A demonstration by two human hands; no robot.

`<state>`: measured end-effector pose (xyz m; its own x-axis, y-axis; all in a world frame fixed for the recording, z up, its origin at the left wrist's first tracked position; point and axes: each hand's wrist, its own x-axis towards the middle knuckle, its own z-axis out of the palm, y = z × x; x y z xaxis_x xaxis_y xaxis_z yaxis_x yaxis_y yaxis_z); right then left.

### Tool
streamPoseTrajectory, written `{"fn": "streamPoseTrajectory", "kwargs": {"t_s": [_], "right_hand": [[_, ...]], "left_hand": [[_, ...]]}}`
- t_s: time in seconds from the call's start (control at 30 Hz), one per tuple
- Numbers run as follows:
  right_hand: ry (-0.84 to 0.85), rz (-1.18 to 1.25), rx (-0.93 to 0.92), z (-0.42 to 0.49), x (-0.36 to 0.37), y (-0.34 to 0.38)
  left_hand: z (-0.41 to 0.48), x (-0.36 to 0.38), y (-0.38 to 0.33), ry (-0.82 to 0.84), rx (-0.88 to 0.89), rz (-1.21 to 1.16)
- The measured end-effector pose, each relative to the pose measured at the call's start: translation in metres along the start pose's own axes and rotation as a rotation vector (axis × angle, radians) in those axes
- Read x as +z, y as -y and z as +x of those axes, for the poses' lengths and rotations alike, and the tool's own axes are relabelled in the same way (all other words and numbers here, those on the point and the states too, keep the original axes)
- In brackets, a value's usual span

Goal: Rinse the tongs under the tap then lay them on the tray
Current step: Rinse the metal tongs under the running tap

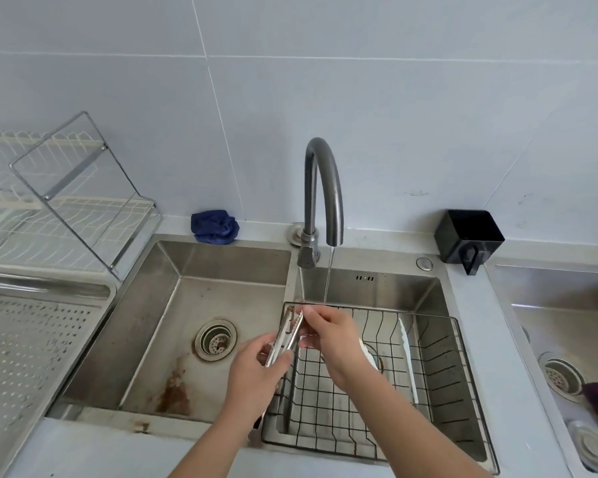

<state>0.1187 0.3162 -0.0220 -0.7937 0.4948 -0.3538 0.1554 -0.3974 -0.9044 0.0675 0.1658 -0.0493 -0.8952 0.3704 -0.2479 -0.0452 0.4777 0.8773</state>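
Head view. Tongs (288, 334) are held in both hands, over the divider between the two sink basins. Left hand (256, 374): fingers curled round the handle end. Right hand (330, 334): fingers and thumb pinch the arms nearer the tip end, just ahead of the left hand. The tongs' arms lie close together with the tips pointing away from the person, and there is brownish residue at the tips.

Tap (325, 188) is running. A thin water stream (328, 281) comes down at the far edge of the right hand's fingers, just right of the tips. Cannot tell whether it touches the tongs.

A wire basket (439, 381) sits in the basin under the right hand, with a white knife (408, 357) in it. The left basin (187, 298), left of the left hand, has a rust-brown stain on its floor. Perforated tray (32, 339) lies well left of the left hand, with a dish rack (66, 208) beyond it. A blue cloth (214, 226) and a black container (468, 239) sit on the worktop (470, 305), against a pale tiled wall.
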Motion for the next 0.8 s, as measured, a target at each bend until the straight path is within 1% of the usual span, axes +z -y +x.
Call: {"fn": "streamPoseTrajectory", "kwargs": {"t_s": [0.07, 0.2, 0.27, 0.33, 0.4, 0.47, 0.57, 0.63, 0.7, 0.8], "right_hand": [[-0.014, 0.075, 0.019, 0.001, -0.001, -0.006], [-0.037, 0.257, 0.116, 0.016, -0.007, -0.003], [-0.072, 0.305, 0.134, 0.027, -0.009, 0.001], [-0.096, 0.247, 0.119, 0.034, -0.006, 0.001], [-0.121, 0.06, 0.057, 0.037, -0.003, -0.002], [-0.135, -0.08, -0.005, 0.041, -0.004, -0.002], [-0.24, -0.093, -0.01, 0.05, -0.011, 0.003], [-0.317, -0.076, 0.002, 0.054, -0.014, 0.005], [-0.307, -0.093, -0.008, 0.053, -0.016, 0.005], [-0.22, -0.157, 0.011, 0.051, -0.019, -0.002]], "left_hand": [[0.005, 0.004, -0.004, -0.004, -0.001, 0.018], [0.01, 0.011, -0.012, 0.007, 0.009, 0.059], [0.014, 0.015, -0.019, -0.033, 0.016, 0.112], [0.02, 0.02, -0.029, -0.09, 0.036, 0.21], [0.026, 0.023, -0.038, -0.116, 0.073, 0.289], [0.03, 0.024, -0.044, -0.099, 0.128, 0.319], [0.03, 0.026, -0.045, -0.009, 0.196, 0.338], [0.031, 0.028, -0.044, 0.009, 0.212, 0.348], [0.032, 0.027, -0.042, -0.001, 0.237, 0.369], [0.035, 0.024, -0.039, 0.031, 0.228, 0.335]]}}
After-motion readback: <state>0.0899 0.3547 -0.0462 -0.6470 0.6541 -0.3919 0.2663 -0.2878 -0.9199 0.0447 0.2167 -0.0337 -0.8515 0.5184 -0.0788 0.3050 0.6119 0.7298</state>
